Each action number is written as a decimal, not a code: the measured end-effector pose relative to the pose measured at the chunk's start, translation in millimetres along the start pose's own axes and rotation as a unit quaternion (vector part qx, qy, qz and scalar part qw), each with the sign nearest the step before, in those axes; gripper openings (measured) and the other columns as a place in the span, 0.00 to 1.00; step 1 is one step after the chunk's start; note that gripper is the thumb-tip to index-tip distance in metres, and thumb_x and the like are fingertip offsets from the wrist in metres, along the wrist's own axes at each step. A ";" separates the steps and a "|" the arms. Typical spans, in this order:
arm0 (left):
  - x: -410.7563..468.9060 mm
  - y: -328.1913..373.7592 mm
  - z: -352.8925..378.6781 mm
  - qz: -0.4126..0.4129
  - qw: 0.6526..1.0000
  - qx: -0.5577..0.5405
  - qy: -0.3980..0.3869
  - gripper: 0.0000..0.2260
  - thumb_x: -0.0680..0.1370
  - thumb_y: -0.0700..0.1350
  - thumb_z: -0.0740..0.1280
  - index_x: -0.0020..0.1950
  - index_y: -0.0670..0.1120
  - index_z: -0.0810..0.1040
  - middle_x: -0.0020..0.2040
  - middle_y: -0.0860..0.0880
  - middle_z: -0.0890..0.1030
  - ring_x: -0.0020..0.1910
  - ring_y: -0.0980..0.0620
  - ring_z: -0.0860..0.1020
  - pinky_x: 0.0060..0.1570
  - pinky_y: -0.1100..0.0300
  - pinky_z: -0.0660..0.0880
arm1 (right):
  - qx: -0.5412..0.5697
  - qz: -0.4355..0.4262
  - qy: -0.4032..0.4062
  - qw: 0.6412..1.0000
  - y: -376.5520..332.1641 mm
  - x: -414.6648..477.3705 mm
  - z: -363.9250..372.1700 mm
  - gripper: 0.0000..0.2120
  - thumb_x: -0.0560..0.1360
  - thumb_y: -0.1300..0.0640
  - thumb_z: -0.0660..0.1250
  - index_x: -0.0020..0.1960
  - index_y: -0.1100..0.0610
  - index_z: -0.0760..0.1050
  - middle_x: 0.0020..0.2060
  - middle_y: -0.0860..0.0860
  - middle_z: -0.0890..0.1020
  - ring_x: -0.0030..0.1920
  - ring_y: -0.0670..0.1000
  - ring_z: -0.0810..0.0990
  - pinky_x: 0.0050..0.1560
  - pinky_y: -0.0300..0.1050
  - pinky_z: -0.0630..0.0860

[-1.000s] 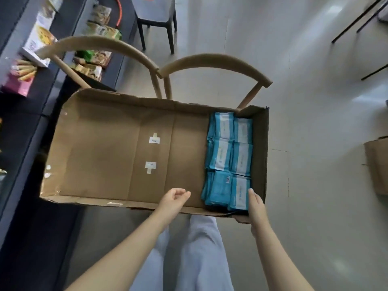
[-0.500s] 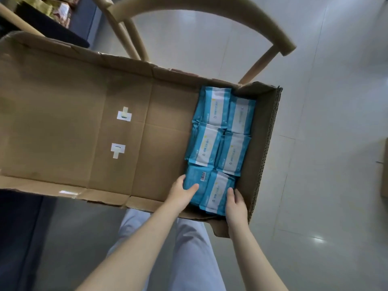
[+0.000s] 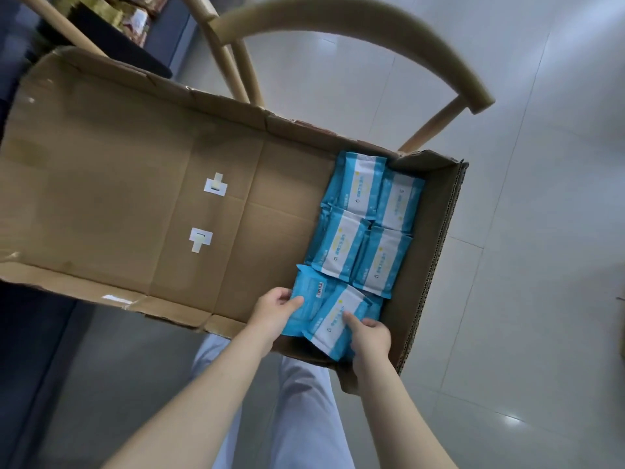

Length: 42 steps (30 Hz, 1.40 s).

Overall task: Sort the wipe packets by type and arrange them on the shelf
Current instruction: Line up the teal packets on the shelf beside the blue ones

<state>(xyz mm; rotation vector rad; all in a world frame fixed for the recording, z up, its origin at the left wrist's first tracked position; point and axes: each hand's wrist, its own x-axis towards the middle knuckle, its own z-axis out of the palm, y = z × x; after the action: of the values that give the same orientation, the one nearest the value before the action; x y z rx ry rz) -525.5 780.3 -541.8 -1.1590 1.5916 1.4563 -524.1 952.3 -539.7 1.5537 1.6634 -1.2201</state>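
A cardboard box (image 3: 135, 198) on wooden chairs (image 3: 338, 25) carries blue wipe packets (image 3: 365, 231).

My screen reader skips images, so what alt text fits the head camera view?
The left hand grips a barcode-side packet and the right hand pinches a label-side packet, both blue, at the right end of an open cardboard box. More blue packets lie beyond them; a wooden chair back curves behind the box.

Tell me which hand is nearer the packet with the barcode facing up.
Left. The left hand grips the barcode packet at its left edge; the right hand pinches the white-panel packet lying beside it, to its right.
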 end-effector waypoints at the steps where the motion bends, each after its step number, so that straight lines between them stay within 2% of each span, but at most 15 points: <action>1: -8.1 3.5 -4.9 0.004 1.000 -0.017 0.009 0.08 0.79 0.45 0.69 0.56 0.46 0.76 0.54 0.45 0.82 0.51 0.48 0.81 0.48 0.56 0.79 | 0.014 -0.002 -0.010 1.000 -4.1 -4.8 -2.3 0.15 0.71 0.56 0.78 0.47 0.57 0.71 0.49 0.57 0.80 0.49 0.57 0.81 0.55 0.56 0.80; 4: -42.6 17.8 -30.4 0.019 0.993 -0.108 0.034 0.09 0.80 0.45 0.68 0.58 0.43 0.77 0.53 0.45 0.83 0.48 0.50 0.82 0.43 0.59 0.77 | 0.056 -0.044 -0.077 0.994 -28.5 -42.4 -8.2 0.14 0.74 0.57 0.75 0.53 0.55 0.72 0.48 0.54 0.82 0.46 0.53 0.83 0.52 0.52 0.81; 6: -73.6 29.2 -54.7 0.046 0.977 -0.200 0.050 0.09 0.79 0.44 0.68 0.57 0.41 0.79 0.52 0.43 0.84 0.46 0.48 0.82 0.46 0.56 0.77 | 0.088 -0.094 -0.144 0.981 -47.1 -75.6 -11.1 0.09 0.77 0.58 0.72 0.54 0.56 0.74 0.43 0.53 0.82 0.35 0.45 0.80 0.37 0.41 0.79; 8: -110.5 42.7 -82.9 0.080 0.955 -0.279 0.069 0.08 0.80 0.44 0.67 0.55 0.41 0.80 0.49 0.43 0.85 0.44 0.48 0.82 0.47 0.53 0.77 | 0.106 -0.134 -0.206 0.964 -69.3 -116.6 -11.8 0.05 0.79 0.58 0.69 0.52 0.58 0.76 0.34 0.50 0.79 0.26 0.43 0.72 0.26 0.35 0.68; 11: -167.4 59.3 -133.3 0.139 0.905 -0.394 0.084 0.08 0.81 0.46 0.64 0.53 0.43 0.80 0.47 0.44 0.86 0.40 0.51 0.84 0.43 0.55 0.78 | 0.112 -0.179 -0.282 0.936 -101.4 -179.0 -1.4 0.06 0.80 0.58 0.67 0.55 0.57 0.78 0.37 0.50 0.83 0.31 0.47 0.78 0.29 0.38 0.71; 14: -229.5 66.1 -192.6 0.189 0.844 -0.495 0.082 0.12 0.81 0.52 0.62 0.56 0.46 0.79 0.46 0.47 0.86 0.41 0.51 0.85 0.41 0.54 0.77 | 0.097 -0.230 -0.354 0.901 -125.7 -252.0 21.6 0.04 0.82 0.60 0.63 0.54 0.56 0.76 0.32 0.48 0.83 0.27 0.44 0.80 0.24 0.36 0.74; 17: -282.9 51.4 -255.3 0.235 0.787 -0.564 0.079 0.21 0.78 0.58 0.62 0.64 0.47 0.77 0.55 0.42 0.84 0.52 0.44 0.83 0.44 0.50 0.80 | 0.087 -0.249 -0.443 0.857 -128.6 -329.1 53.5 0.12 0.81 0.58 0.63 0.63 0.62 0.75 0.48 0.56 0.85 0.41 0.50 0.84 0.39 0.43 0.84; 19: -316.0 33.8 -292.5 0.274 0.760 -0.585 0.076 0.28 0.77 0.61 0.59 0.68 0.44 0.75 0.61 0.36 0.80 0.59 0.38 0.79 0.50 0.46 0.82 | 0.062 -0.252 -0.482 0.837 -118.3 -373.4 79.2 0.17 0.81 0.57 0.63 0.67 0.63 0.73 0.58 0.61 0.82 0.50 0.55 0.83 0.48 0.48 0.82; 21: -345.2 10.4 -327.3 0.313 0.719 -0.616 0.073 0.29 0.78 0.62 0.58 0.70 0.43 0.73 0.63 0.36 0.79 0.62 0.38 0.79 0.57 0.42 0.79 | 0.033 -0.251 -0.523 0.814 -97.3 -418.5 106.4 0.19 0.81 0.56 0.63 0.69 0.63 0.72 0.62 0.62 0.80 0.52 0.56 0.83 0.46 0.48 0.83; 26: -407.1 -59.7 -411.4 0.383 0.647 -0.654 0.081 0.26 0.80 0.61 0.56 0.69 0.44 0.74 0.63 0.39 0.80 0.63 0.39 0.78 0.66 0.38 0.70 | -0.035 -0.233 -0.597 0.767 -13.6 -518.0 167.1 0.15 0.81 0.57 0.63 0.65 0.63 0.74 0.59 0.62 0.81 0.40 0.50 0.87 0.28 0.38 0.79; 30: -446.4 -114.1 -472.7 0.409 0.625 -0.658 0.091 0.28 0.77 0.59 0.63 0.72 0.46 0.72 0.64 0.38 0.79 0.60 0.35 0.79 0.58 0.37 0.75 | -0.067 -0.247 -0.622 0.740 48.5 -581.8 207.7 0.14 0.78 0.60 0.67 0.62 0.62 0.75 0.51 0.59 0.84 0.43 0.53 0.84 0.37 0.42 0.82; 33: -474.1 -146.2 -513.7 0.409 0.625 -0.651 0.133 0.28 0.73 0.57 0.68 0.70 0.46 0.74 0.60 0.41 0.81 0.55 0.40 0.82 0.51 0.45 0.77 | -0.070 -0.258 -0.635 0.725 83.2 -628.5 229.4 0.25 0.68 0.59 0.74 0.63 0.61 0.73 0.44 0.57 0.80 0.32 0.48 0.74 0.31 0.38 0.77; 34: -483.4 -155.4 -526.0 0.410 0.632 -0.640 0.148 0.28 0.73 0.57 0.68 0.70 0.47 0.74 0.60 0.41 0.81 0.53 0.42 0.82 0.48 0.49 0.76 | -0.077 -0.262 -0.641 0.718 92.0 -641.6 235.5 0.23 0.69 0.59 0.74 0.62 0.60 0.73 0.45 0.57 0.81 0.31 0.47 0.75 0.31 0.38 0.77; 38: -513.8 -180.1 -567.4 0.410 0.663 -0.595 0.197 0.26 0.72 0.59 0.68 0.67 0.49 0.76 0.58 0.44 0.83 0.42 0.51 0.77 0.39 0.59 0.67 | -0.113 -0.260 -0.668 0.688 115.6 -688.1 261.4 0.14 0.78 0.55 0.69 0.60 0.59 0.75 0.49 0.57 0.85 0.44 0.52 0.85 0.39 0.42 0.83; 42: -522.1 -192.3 -610.2 0.405 0.626 -0.617 0.252 0.18 0.72 0.58 0.69 0.56 0.49 0.83 0.49 0.45 0.82 0.33 0.54 0.70 0.36 0.62 0.63 | -0.121 -0.268 -0.689 0.663 133.3 -732.5 299.2 0.11 0.79 0.54 0.68 0.59 0.58 0.74 0.50 0.55 0.87 0.50 0.54 0.86 0.45 0.46 0.84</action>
<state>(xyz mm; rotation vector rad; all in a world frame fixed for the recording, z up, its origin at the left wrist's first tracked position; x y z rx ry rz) -102.4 268.8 -50.7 -1.7273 1.3744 3.4077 -319.1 336.9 -67.4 -0.3038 1.0156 -1.6480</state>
